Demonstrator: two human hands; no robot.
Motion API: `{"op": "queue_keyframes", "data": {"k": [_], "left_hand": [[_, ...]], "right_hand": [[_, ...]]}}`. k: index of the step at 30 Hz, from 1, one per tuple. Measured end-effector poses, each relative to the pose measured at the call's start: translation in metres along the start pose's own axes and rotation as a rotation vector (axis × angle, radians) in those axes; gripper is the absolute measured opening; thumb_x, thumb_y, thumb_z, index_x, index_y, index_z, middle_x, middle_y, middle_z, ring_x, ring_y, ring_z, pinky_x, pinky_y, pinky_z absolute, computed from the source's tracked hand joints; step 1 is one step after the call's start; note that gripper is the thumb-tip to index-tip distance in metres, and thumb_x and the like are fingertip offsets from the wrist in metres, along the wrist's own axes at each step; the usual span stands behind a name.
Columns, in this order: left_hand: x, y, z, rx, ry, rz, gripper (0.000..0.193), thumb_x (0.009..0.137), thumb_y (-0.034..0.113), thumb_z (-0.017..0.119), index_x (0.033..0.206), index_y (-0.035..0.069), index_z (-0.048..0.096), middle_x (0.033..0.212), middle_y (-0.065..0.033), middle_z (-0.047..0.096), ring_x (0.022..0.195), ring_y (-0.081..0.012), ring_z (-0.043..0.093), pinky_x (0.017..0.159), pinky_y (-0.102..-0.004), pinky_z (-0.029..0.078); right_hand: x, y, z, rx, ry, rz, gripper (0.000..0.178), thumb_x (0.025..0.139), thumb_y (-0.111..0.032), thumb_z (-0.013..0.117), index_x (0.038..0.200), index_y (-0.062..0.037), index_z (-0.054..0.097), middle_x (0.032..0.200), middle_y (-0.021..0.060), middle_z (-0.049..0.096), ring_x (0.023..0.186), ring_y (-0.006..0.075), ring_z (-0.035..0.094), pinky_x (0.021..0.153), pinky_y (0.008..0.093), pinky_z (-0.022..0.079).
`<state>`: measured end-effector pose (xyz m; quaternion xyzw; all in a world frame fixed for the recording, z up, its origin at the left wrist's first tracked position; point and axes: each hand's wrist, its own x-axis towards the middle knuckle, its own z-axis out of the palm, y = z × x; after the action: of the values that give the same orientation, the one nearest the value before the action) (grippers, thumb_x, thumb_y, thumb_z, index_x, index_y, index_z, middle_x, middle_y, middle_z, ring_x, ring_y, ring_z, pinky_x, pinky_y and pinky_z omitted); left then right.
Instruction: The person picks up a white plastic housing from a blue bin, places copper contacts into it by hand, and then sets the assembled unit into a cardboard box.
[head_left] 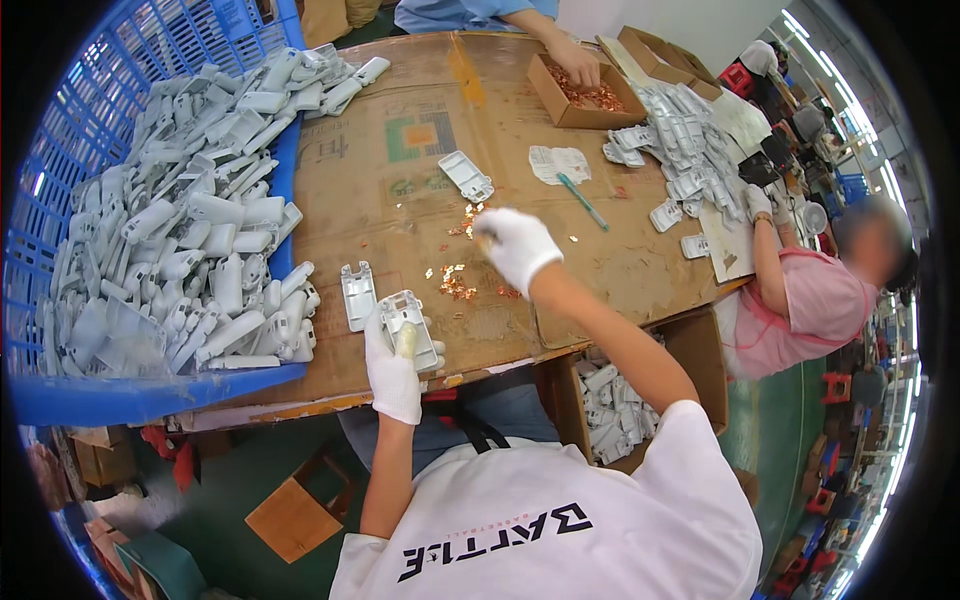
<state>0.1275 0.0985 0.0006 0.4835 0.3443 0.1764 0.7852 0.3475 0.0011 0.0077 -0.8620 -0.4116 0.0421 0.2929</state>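
My left hand, in a white glove, grips a white plastic casing with its hollow inside up, the thumb lying across it. Another open casing rests on the table just left of it. My right hand, also gloved, is over the table with its fingertips pinched together; whatever is between them is hidden. Small copper-coloured metal pieces lie scattered below it, and a second little heap is beside its fingertips. One more white casing lies farther back.
A blue crate heaped with white casings stands at the left. Toward the back right are a cardboard box of copper pieces with a co-worker's hand in it, a pen and piled casings. Another person works at the right. A carton holds more casings.
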Motion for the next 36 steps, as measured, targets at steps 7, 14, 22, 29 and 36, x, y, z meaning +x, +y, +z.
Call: {"op": "queue_keyframes", "data": {"k": [7,14,22,29,36], "left_hand": [[-0.032,-0.006,-0.01,0.026,0.018,0.039,0.054,0.095,-0.001,0.044,0.146,0.008,0.028,0.119,-0.0168,0.056,0.085,-0.0247,0.067,0.07,-0.0366,0.062],[-0.036,-0.007,-0.008,0.003,-0.024,0.022,0.069,0.087,-0.017,0.044,0.149,0.009,0.027,0.121,-0.017,0.057,0.089,-0.0243,0.068,0.074,-0.0325,0.059],[-0.031,0.0,-0.012,0.071,-0.068,-0.023,0.063,0.083,-0.018,0.045,0.14,0.008,0.041,0.118,-0.0178,0.061,0.089,-0.0251,0.07,0.077,-0.0329,0.058],[-0.036,-0.013,-0.011,0.039,-0.104,0.008,0.061,0.084,-0.017,0.046,0.139,0.008,0.041,0.116,-0.0167,0.062,0.09,-0.0243,0.07,0.075,-0.0321,0.058],[-0.038,-0.027,-0.013,0.414,0.079,0.116,0.062,0.08,-0.003,0.063,0.138,0.007,0.045,0.113,-0.0176,0.067,0.101,-0.028,0.067,0.087,-0.0364,0.052]], "right_hand": [[0.015,-0.01,0.037,-0.225,0.083,0.232,0.011,0.085,-0.018,0.066,0.094,-0.0106,0.066,0.099,0.0121,0.064,0.091,0.0335,0.063,0.079,0.0434,0.051],[0.023,-0.014,0.042,-0.381,0.012,0.123,0.009,0.082,-0.01,0.063,0.091,-0.0109,0.065,0.099,0.0146,0.063,0.094,0.0341,0.063,0.079,0.0444,0.053],[0.031,-0.02,0.017,-0.477,-0.335,0.112,0.016,0.087,-0.01,0.059,0.101,-0.0099,0.069,0.109,0.0179,0.066,0.102,0.0349,0.065,0.084,0.0431,0.055],[0.019,-0.007,0.022,-0.349,-0.203,-0.09,0.017,0.078,-0.007,0.064,0.095,-0.0118,0.066,0.103,0.0118,0.061,0.098,0.0333,0.061,0.083,0.0422,0.05],[-0.035,-0.07,-0.014,0.148,-0.077,-0.239,0.018,0.075,0.001,0.067,0.091,-0.0071,0.068,0.084,0.0091,0.069,0.07,0.0219,0.067,0.066,0.0283,0.053]]}}
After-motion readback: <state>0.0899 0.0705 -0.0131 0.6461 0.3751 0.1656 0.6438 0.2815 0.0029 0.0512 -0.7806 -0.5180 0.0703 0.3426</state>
